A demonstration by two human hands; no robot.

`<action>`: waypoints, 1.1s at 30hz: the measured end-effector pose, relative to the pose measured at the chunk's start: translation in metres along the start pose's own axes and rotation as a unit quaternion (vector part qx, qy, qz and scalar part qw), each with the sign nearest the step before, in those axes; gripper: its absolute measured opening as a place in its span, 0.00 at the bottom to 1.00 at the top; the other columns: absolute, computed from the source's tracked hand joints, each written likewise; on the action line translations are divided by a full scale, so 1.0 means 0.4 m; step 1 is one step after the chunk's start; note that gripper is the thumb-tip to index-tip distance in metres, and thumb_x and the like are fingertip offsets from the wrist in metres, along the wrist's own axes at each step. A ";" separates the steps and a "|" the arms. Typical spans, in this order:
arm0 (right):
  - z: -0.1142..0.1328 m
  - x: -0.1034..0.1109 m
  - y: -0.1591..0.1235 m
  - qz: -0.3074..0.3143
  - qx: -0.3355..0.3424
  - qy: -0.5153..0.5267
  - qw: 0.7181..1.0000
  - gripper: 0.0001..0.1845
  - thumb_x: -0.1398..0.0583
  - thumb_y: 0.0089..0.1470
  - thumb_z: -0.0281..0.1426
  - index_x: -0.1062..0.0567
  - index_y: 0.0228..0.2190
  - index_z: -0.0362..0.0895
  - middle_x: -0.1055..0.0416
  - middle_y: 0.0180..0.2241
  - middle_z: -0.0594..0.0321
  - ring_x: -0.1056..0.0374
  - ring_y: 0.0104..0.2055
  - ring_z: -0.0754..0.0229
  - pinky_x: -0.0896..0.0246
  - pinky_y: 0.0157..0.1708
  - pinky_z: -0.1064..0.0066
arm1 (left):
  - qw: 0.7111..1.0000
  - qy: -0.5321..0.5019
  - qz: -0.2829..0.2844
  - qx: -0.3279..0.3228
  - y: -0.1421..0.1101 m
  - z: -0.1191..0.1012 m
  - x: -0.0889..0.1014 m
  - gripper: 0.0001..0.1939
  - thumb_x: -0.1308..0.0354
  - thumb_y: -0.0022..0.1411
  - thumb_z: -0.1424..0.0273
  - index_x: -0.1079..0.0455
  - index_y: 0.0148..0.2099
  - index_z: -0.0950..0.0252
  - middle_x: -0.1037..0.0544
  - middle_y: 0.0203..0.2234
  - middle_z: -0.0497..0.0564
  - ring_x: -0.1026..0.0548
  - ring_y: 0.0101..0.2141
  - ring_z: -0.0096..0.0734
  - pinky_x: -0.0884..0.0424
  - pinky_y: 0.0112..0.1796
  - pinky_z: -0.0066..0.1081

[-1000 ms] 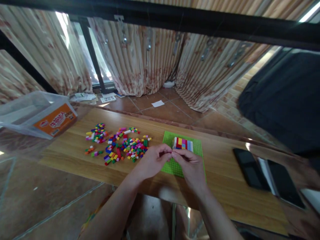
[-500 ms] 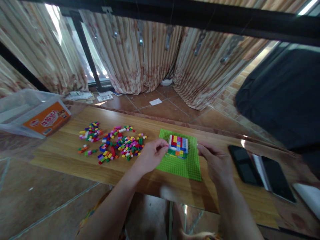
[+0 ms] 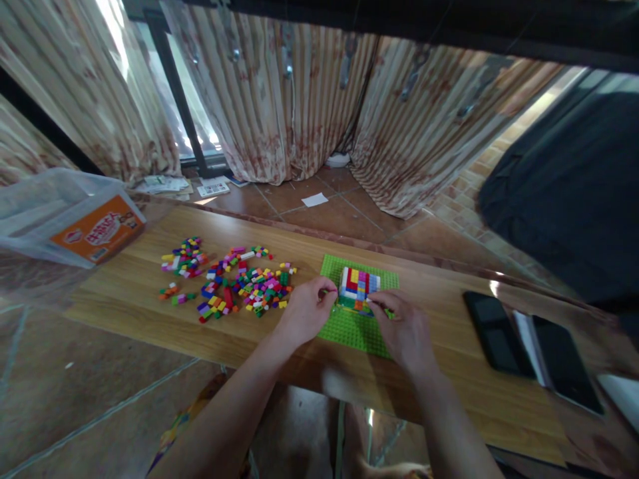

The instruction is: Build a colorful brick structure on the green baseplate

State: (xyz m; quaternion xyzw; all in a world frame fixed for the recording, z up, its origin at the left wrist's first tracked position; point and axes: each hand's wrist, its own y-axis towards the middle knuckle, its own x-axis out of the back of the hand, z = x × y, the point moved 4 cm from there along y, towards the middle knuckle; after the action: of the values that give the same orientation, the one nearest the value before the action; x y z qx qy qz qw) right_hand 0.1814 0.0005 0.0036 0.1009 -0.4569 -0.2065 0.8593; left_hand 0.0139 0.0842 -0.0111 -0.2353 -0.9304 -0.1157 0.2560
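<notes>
A low block of stacked toy bricks in red, yellow, blue, white and green sits on a bright green studded baseplate. My left hand is at its left side, thumb and forefinger pinched together; anything between those fingertips is too small to make out. At the block's front right corner is my right hand, also in a pinch, its fingers covering that corner and part of the baseplate. Whatever the right fingertips grip cannot be told. Left of the baseplate, loose bricks of many colours lie in piles.
The wooden table carries everything. A clear plastic bin with an orange label stands at the far left. To the right lie a black phone and another dark, flat device. Curtains hang beyond the table.
My right hand has moved left, from beside the baseplate to the brick block's front right corner. My left hand stays pinched at the block's left side. The view has shifted slightly.
</notes>
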 end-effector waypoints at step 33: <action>-0.071 -0.063 0.002 -0.036 -0.226 0.249 0.941 0.26 0.37 0.45 0.38 0.27 0.46 0.40 0.25 0.44 0.51 0.29 0.43 0.53 0.35 0.46 0.57 | 1.000 -0.023 0.017 0.002 -0.006 -0.007 -0.013 0.08 0.49 0.61 0.71 0.28 0.38 0.65 0.23 0.29 0.49 0.28 0.28 0.28 0.35 0.31 0.27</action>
State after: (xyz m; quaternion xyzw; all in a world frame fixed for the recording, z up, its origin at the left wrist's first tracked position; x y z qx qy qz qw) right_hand 0.1925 0.0122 -0.0307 -0.0316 -0.1653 -0.3033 0.9379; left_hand 0.0178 0.0794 -0.0115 -0.2535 -0.9321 -0.1042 0.2369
